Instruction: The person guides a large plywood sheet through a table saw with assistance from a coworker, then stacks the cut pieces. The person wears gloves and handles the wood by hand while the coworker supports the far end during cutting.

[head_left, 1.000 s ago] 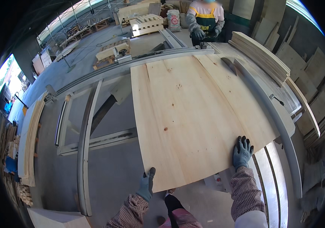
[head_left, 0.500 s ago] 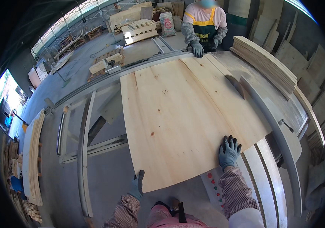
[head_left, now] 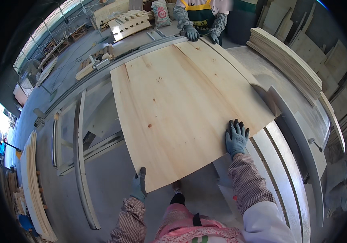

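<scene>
A large pale plywood sheet [head_left: 173,109] with knots and brown streaks lies across a sliding table saw. My left hand [head_left: 139,184] grips its near left corner, thumb on top and the other fingers hidden below. Near the right end of the close edge, my right hand [head_left: 237,137] rests flat on the sheet with fingers spread. A dark curved guard-like piece [head_left: 260,93] stands at the sheet's right side, where a cut line runs to the far edge and sets off a narrow strip [head_left: 230,60]. The blade itself is hidden.
A co-worker [head_left: 199,20] stands at the far end, gloved hands at the sheet's far edge. Along the right runs a metal fence [head_left: 299,133]; beyond it sits a stack of boards [head_left: 287,60]. An open metal frame [head_left: 80,162] and more boards [head_left: 31,182] are at left.
The sheet has slid away from me past the saw, and the cut line is longer. Both my hands went forward with it. The co-worker's second hand has come to the far edge.
</scene>
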A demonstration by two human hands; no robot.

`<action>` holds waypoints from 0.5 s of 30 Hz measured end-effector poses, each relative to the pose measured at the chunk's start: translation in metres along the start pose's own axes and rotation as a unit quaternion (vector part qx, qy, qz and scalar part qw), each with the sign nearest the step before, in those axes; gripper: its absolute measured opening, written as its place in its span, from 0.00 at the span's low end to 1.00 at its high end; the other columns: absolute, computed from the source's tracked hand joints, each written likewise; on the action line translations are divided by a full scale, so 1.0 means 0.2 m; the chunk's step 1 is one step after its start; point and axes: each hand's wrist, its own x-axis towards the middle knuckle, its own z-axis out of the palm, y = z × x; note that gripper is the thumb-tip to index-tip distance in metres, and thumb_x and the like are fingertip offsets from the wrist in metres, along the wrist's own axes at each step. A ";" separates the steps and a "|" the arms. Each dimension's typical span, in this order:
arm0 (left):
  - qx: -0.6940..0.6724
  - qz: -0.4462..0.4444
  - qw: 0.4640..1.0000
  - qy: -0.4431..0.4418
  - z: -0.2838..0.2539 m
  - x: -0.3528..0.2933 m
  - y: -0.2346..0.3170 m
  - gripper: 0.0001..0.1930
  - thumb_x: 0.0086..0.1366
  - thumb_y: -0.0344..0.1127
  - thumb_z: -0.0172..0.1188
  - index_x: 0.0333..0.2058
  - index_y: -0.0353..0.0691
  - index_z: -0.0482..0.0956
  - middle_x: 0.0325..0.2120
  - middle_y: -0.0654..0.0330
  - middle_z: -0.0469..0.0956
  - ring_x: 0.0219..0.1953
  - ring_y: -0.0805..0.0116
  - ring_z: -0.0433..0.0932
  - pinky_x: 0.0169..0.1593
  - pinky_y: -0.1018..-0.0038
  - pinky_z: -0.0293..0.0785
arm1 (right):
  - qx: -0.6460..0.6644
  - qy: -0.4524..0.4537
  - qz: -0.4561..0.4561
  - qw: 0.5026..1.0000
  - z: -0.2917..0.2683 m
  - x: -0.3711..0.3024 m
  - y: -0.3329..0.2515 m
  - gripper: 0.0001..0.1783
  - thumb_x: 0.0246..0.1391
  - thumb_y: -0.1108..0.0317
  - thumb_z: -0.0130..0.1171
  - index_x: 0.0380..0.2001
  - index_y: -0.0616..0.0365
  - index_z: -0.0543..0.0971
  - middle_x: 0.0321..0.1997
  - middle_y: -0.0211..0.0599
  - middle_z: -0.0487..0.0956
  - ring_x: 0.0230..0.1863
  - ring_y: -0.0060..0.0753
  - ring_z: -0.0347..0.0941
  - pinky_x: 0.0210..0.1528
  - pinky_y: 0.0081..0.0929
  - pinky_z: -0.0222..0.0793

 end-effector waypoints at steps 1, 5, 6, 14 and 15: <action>0.014 -0.004 1.000 0.005 -0.01 -0.01 0.01 0.30 0.58 0.54 0.60 0.48 0.33 0.70 0.39 0.56 0.74 0.38 0.65 0.75 0.40 0.69 0.75 | -0.005 0.003 -0.001 1.000 0.02 -0.01 0.01 0.29 0.55 0.54 0.47 0.61 0.41 0.63 0.67 0.32 0.59 0.68 0.40 0.48 0.69 0.49 0.30; 0.065 0.012 0.998 0.022 -0.03 0.02 -0.01 0.30 0.58 0.56 0.59 0.46 0.32 0.72 0.37 0.57 0.75 0.39 0.66 0.74 0.41 0.70 0.73 | -0.022 -0.009 -0.001 1.000 0.03 -0.02 0.03 0.30 0.56 0.53 0.45 0.62 0.41 0.60 0.68 0.33 0.56 0.69 0.40 0.46 0.69 0.48 0.28; 0.066 0.014 0.998 0.011 -0.05 0.04 -0.03 0.30 0.58 0.56 0.59 0.46 0.32 0.72 0.37 0.57 0.75 0.39 0.66 0.74 0.41 0.70 0.72 | -0.029 -0.009 -0.001 1.000 0.03 -0.02 0.03 0.30 0.56 0.53 0.45 0.63 0.41 0.59 0.68 0.34 0.56 0.69 0.40 0.45 0.69 0.48 0.28; 0.113 0.054 0.992 -0.022 -0.13 0.03 -0.12 0.29 0.60 0.56 0.57 0.45 0.31 0.73 0.38 0.55 0.76 0.39 0.65 0.73 0.44 0.69 0.69 | -0.026 -0.015 -0.006 1.000 0.05 -0.10 0.04 0.30 0.57 0.55 0.43 0.63 0.46 0.58 0.69 0.36 0.54 0.70 0.42 0.43 0.69 0.46 0.29; 0.115 0.060 0.991 -0.024 -0.13 0.01 -0.12 0.29 0.60 0.56 0.57 0.45 0.31 0.73 0.38 0.55 0.76 0.39 0.65 0.73 0.44 0.69 0.69 | -0.026 -0.009 -0.012 1.000 0.05 -0.13 0.04 0.30 0.57 0.55 0.43 0.63 0.47 0.58 0.68 0.36 0.55 0.70 0.42 0.43 0.69 0.46 0.30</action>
